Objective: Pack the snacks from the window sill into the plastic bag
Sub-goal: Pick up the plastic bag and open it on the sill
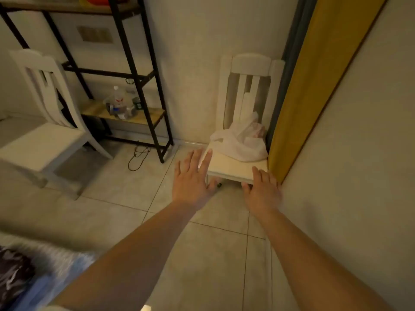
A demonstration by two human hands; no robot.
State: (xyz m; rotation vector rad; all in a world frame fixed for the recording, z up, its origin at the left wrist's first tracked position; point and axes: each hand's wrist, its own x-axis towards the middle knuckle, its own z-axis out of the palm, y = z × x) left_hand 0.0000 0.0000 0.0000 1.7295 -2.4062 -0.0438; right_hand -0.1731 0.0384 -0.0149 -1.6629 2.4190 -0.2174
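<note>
Plastic bag (241, 142) on chair (233, 168) at 1 o'clock; left hand (193, 178), right hand (262, 189) spread, empty; fetch step, next grasp handles.

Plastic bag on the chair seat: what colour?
White, slightly translucent; the plastic bag shows in the head view, the only one.

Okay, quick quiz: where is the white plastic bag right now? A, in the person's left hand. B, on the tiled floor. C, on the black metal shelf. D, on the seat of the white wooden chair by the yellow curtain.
D: the white plastic bag sits on the seat of the white wooden chair, neither hand touching it.
</note>
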